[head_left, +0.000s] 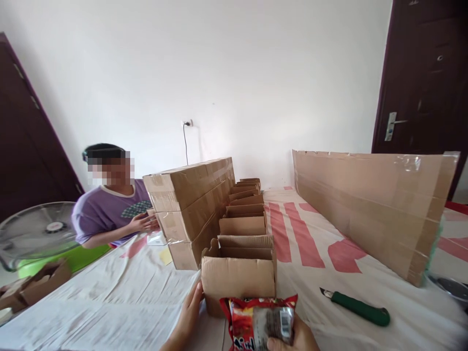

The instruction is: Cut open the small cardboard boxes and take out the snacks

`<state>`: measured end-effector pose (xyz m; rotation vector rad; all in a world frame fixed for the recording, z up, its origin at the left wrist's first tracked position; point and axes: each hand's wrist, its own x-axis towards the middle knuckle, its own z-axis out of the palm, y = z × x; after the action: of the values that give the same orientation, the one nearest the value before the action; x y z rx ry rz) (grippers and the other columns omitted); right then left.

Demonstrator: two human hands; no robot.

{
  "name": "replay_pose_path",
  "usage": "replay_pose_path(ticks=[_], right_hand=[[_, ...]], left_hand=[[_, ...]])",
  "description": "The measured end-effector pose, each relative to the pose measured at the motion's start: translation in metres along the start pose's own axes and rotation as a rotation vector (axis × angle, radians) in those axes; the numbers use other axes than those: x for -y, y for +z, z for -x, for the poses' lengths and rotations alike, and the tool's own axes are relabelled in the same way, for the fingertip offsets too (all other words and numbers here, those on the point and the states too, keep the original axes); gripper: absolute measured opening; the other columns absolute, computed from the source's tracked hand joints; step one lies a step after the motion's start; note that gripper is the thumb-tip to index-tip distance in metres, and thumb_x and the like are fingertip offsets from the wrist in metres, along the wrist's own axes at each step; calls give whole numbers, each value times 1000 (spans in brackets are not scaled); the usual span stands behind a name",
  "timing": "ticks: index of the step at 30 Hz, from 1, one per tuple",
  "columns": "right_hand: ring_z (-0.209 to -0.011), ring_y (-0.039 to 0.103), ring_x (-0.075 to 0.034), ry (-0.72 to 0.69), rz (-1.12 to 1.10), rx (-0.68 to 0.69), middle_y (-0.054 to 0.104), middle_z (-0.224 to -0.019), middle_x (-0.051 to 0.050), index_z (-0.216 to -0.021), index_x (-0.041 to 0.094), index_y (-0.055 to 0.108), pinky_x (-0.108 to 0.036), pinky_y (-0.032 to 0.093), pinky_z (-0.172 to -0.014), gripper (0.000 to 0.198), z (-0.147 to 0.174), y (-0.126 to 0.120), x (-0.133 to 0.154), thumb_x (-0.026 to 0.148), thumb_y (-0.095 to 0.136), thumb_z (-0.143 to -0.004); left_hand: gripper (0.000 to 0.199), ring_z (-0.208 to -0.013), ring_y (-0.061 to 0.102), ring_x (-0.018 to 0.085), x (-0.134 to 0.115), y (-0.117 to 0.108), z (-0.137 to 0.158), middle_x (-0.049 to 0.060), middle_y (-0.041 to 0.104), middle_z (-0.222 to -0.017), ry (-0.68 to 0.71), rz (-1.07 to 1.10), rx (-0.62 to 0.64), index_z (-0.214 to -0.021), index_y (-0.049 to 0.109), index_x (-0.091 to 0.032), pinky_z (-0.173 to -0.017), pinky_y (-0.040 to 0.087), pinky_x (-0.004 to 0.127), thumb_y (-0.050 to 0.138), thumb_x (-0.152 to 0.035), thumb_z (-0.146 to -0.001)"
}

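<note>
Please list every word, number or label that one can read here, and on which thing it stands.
No text can be read.
Red snack packet in the right hand: a barcode and print, too blurred.
Fan hub: a red label, too small.
Cardboard boxes: no print shows.

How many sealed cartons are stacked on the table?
3 visible: top sealed carton, middle, bottom, stacked left of the open boxes. Others may be hidden behind.

left hand: bare, no glove, ring or watch; forearm unsleeved | right hand: bare, only knuckles and thumb visible at frame bottom; no sleeve seen
</note>
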<state>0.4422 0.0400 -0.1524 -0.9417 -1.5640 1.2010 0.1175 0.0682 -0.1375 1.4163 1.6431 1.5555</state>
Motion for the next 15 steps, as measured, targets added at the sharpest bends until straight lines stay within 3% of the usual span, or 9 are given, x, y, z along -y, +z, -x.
replay_pose_path(ticks=[2,5,8,11,15], right_hand=[[-86,72,-32,-38,-4,-21,76,-94,-11,-102,19,66,-40,56,-78,59,-20,16,-3,60,77,-60],[-88,71,-31,-122,-36,-102,75,-97,-13,-103,18,63,-41,56,-81,59,-43,38,-6,58,76,-62],[-91,69,-30,-216,5,-208,73,-100,-14,-106,17,61,-41,55,-82,56,-53,52,-14,50,77,-64],[-97,67,-28,-303,112,-308,70,-105,-12,-115,17,57,-39,55,-86,52,-52,58,-32,36,72,-69],[-101,66,-27,-387,267,-403,68,-109,-12,-121,19,52,-38,54,-89,55,-50,61,-59,22,64,-67]], left_hand=[[62,-126,53,32,5,1,5,8,71,-117,-43,93,-52,-108,67,-20,-108,41,45,40,-70,-83],[60,-124,55,30,3,3,8,7,69,-119,-24,120,-81,-111,63,-20,-108,41,43,50,-69,-79],[58,-99,66,28,-6,7,9,6,73,-101,-25,68,-68,-108,62,-19,-90,53,40,68,-61,-68],[54,-76,67,25,-12,11,10,3,72,-81,-40,25,-102,-99,63,-19,-71,55,36,75,-54,-60],[46,-70,66,23,-13,12,11,2,70,-75,-29,18,-96,-91,63,-20,-67,54,34,75,-51,-60]])
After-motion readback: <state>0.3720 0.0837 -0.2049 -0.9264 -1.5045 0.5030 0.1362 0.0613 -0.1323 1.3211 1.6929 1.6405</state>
